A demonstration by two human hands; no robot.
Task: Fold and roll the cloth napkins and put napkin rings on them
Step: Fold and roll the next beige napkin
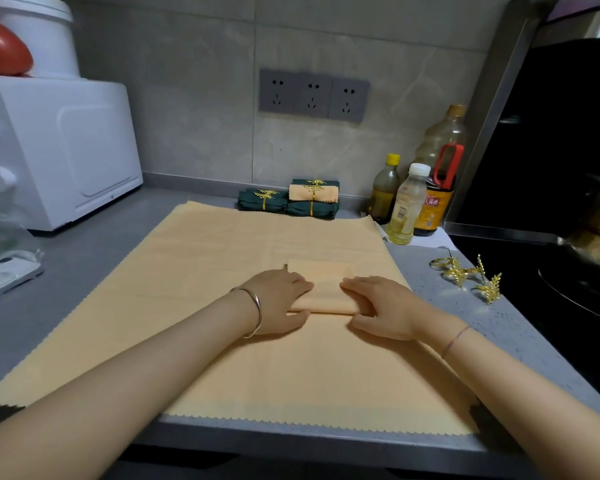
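Head view: small folded peach napkin (pixel 326 289) mid-counter, lying on a big spread peach cloth (pixel 194 271). Its near edge is rolled, roll axis running left-right, flat part pointing toward the wall. Left hand (pixel 278 301) grasps the roll's left end, right hand (pixel 383 306) grasps its right end. Gold napkin rings (pixel 465 275) lie to the right, ringed rolls (pixel 288 200) at the back.

**Head cam: soft even light, strong fisheye**

Medium-bright, diffuse, from overhead; no glare. Only thin soft shadows: under the roll of the folded napkin (pixel 326 292) and beside the left hand (pixel 278 301) and right hand (pixel 383 306) on the peach cloth (pixel 205 265). Right side drops off dark at the black hob (pixel 520 271). Barrel warp bends the wall sockets (pixel 314 95) and the counter (pixel 94 244) edge; forearms balloon at the bottom. Microwave (pixel 56 147) at left is smeared. Overall detail soft.
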